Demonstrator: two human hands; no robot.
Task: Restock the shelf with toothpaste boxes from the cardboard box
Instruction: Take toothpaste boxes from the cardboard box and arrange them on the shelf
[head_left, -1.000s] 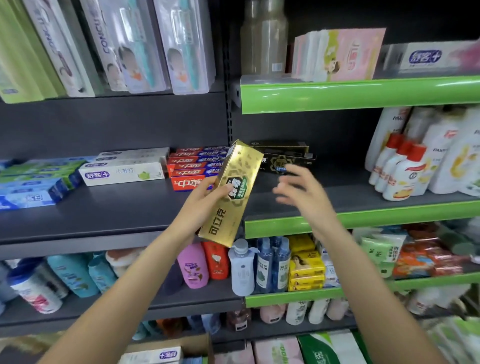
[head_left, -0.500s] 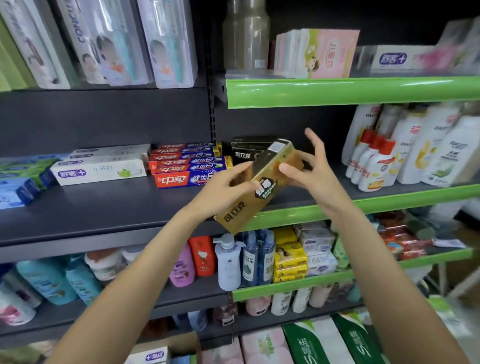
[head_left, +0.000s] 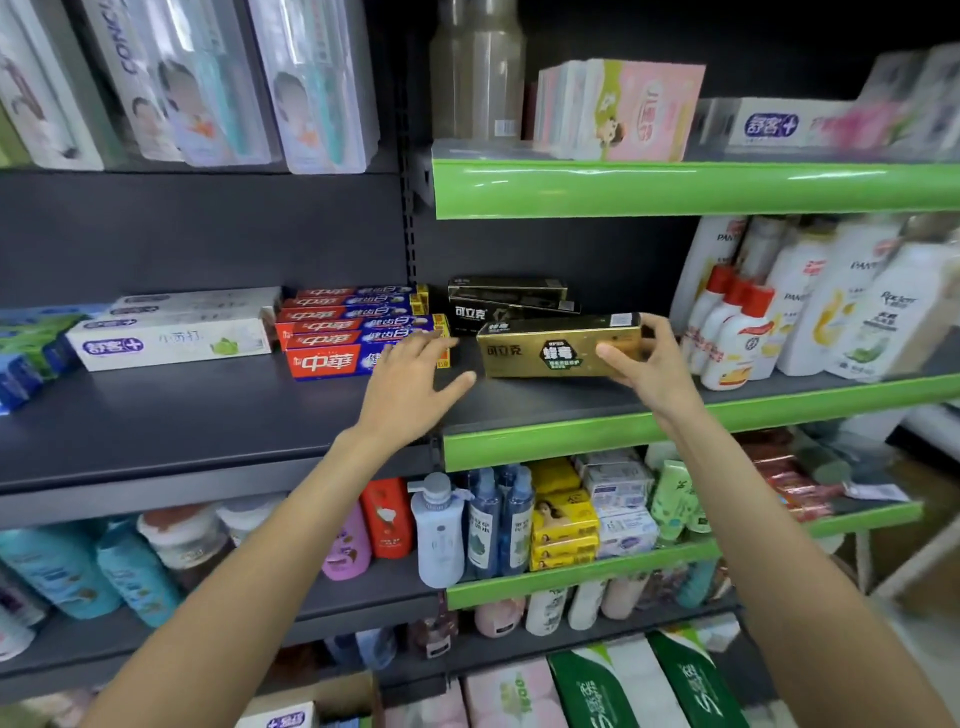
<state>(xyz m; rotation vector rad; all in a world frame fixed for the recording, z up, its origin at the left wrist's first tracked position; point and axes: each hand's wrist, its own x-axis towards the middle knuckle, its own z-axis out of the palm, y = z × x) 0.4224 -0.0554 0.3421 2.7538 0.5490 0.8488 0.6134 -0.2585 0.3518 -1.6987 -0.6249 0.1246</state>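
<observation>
Gold toothpaste box (head_left: 558, 345) lies lengthwise on the shelf (head_left: 571, 410), just in front of the black boxes (head_left: 506, 306). Right hand (head_left: 652, 364) grips its right end, thumb on the front face. Left hand (head_left: 410, 379) released, fingers spread, hovering beside the red toothpaste stack (head_left: 353, 332).

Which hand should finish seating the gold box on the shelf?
Right. The right hand already grips the gold toothpaste box's right end with thumb and fingers; the left hand is open, off the box.
</observation>
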